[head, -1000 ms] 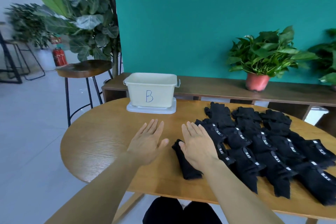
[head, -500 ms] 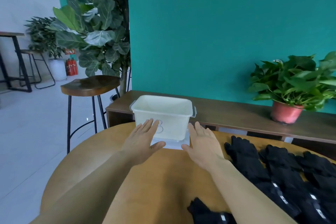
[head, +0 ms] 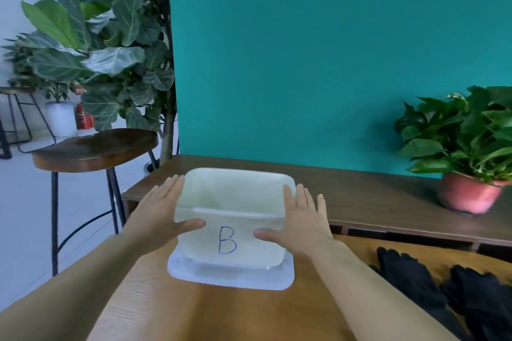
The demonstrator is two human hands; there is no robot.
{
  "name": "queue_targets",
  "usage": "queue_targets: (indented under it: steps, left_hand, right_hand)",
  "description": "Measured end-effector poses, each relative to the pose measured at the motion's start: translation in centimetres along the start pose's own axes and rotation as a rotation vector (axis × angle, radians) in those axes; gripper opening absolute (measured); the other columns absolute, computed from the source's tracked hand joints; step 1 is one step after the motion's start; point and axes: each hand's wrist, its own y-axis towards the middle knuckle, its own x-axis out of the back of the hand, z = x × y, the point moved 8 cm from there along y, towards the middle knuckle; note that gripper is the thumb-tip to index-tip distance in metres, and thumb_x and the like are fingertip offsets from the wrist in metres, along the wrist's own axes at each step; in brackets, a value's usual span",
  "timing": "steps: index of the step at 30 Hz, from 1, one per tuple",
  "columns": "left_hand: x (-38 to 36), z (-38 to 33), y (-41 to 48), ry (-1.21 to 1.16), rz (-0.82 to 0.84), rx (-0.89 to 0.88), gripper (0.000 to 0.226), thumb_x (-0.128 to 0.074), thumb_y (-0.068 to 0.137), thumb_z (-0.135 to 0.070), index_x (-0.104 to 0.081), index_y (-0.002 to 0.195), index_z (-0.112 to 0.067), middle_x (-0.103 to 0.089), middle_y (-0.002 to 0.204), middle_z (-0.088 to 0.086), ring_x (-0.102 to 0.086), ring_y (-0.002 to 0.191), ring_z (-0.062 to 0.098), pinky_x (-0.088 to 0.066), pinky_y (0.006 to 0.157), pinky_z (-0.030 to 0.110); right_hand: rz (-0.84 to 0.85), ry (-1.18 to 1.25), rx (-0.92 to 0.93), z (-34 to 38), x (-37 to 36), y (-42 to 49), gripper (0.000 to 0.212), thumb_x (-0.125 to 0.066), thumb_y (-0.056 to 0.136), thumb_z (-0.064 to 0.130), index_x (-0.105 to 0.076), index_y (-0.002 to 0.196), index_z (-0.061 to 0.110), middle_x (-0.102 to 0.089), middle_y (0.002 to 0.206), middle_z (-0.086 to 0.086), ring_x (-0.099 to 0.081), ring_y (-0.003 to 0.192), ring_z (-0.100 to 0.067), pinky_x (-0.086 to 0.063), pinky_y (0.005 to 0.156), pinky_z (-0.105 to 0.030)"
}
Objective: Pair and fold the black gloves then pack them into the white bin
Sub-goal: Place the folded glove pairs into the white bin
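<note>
Container: we see the white rectangular plastic bin (head: pixel 249 246) standing upright on the round light-wood table (head: pixel 221 313), with a blue handwritten letter B (head: pixel 227 240) on its near wall.
Contents: looking in over the rim, we make out only the bin's own pale inner walls.
Base: the bin sits on a flat white plastic lid (head: pixel 230 278), whose border shows around its foot.
Left hand (head: pixel 160 216): it lies flat along the bin's left wall, fingers straight and together, pointing away from us. The thumb is spread across the near wall, and nothing is gripped.
Right hand (head: pixel 302 219): we see the mirror of it on the right wall, fingers straight and slightly fanned. The thumb reaches across the near wall toward the letter, so this hand is likewise spread flat, curled round nothing.
Contact: both hands look to touch the bin; how hard they press we cannot tell.
Forearms: both are bare and run up from the bottom of the view, closing in on the bin.
Black knit gloves (head: pixel 415 282): they lie on the table at lower right, just beside our right forearm and outside the bin, partly cut off by the frame.
Surroundings: a dark brown wooden sideboard (head: pixel 374 196) stands behind the table against a teal wall (head: pixel 304 50) and carries a green leafy plant in a terracotta pot (head: pixel 468 196). A dark wooden stool with black metal legs (head: pixel 94 147) stands at left.
</note>
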Motion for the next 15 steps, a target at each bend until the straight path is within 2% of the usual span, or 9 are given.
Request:
queue_targets:
  steps: [3, 6, 9, 12, 15]
  left_hand:
    - [-0.4, 0.9, 1.1, 0.000, 0.036, 0.055, 0.119, -0.044, 0.068, -0.079, 0.001, 0.158, -0.015, -0.003, 0.165, 0.001, -0.003, 0.152, 0.018, -0.004, 0.121, 0.036]
    - [-1.2, 1.2, 1.7, -0.043, 0.067, 0.086, 0.121, -0.045, 0.066, -0.078, 0.000, 0.158, -0.014, -0.008, 0.165, 0.002, -0.010, 0.152, 0.021, -0.006, 0.121, 0.040]
    - [-1.6, 1.0, 1.9, -0.132, 0.042, 0.071, 0.119, -0.052, 0.067, -0.076, -0.005, 0.158, -0.016, -0.016, 0.164, 0.002, -0.017, 0.150, 0.024, -0.011, 0.121, 0.044]
    - [-1.2, 0.0, 1.4, -0.207, 0.015, 0.049, 0.111, -0.059, 0.071, -0.067, -0.009, 0.157, -0.018, -0.020, 0.163, 0.002, -0.019, 0.148, 0.027, -0.013, 0.120, 0.046]
    - [-1.0, -0.3, 1.2, -0.217, 0.004, 0.064, 0.112, -0.056, 0.069, -0.068, -0.009, 0.157, -0.017, -0.020, 0.163, 0.002, -0.017, 0.149, 0.028, -0.012, 0.120, 0.048]
  right_hand:
    - [0.027, 0.067, -0.064, -1.0, -1.0, 1.2, 0.128, -0.043, 0.067, 0.092, 0.010, 0.156, 0.019, 0.010, 0.163, -0.013, 0.013, 0.150, -0.024, 0.017, 0.116, -0.051]
    - [0.003, 0.144, -0.084, -1.4, -1.3, 1.7, 0.128, -0.041, 0.061, 0.096, -0.002, 0.156, 0.020, -0.003, 0.164, -0.011, 0.005, 0.151, -0.021, 0.015, 0.117, -0.052]
    - [-0.035, 0.184, -0.073, -1.2, -1.3, 1.6, 0.120, -0.042, 0.064, 0.094, -0.015, 0.155, 0.021, -0.017, 0.162, -0.010, 0.001, 0.151, -0.018, 0.013, 0.117, -0.053]
    - [-0.065, 0.208, -0.078, -1.1, -1.4, 1.6, 0.115, -0.044, 0.068, 0.091, -0.017, 0.155, 0.021, -0.021, 0.160, -0.010, 0.002, 0.151, -0.017, 0.014, 0.116, -0.053]
    - [-0.087, 0.268, -0.075, -1.1, -1.5, 1.6, 0.113, -0.048, 0.069, 0.089, -0.017, 0.155, 0.022, -0.023, 0.160, -0.008, 0.001, 0.151, -0.017, 0.011, 0.116, -0.054]
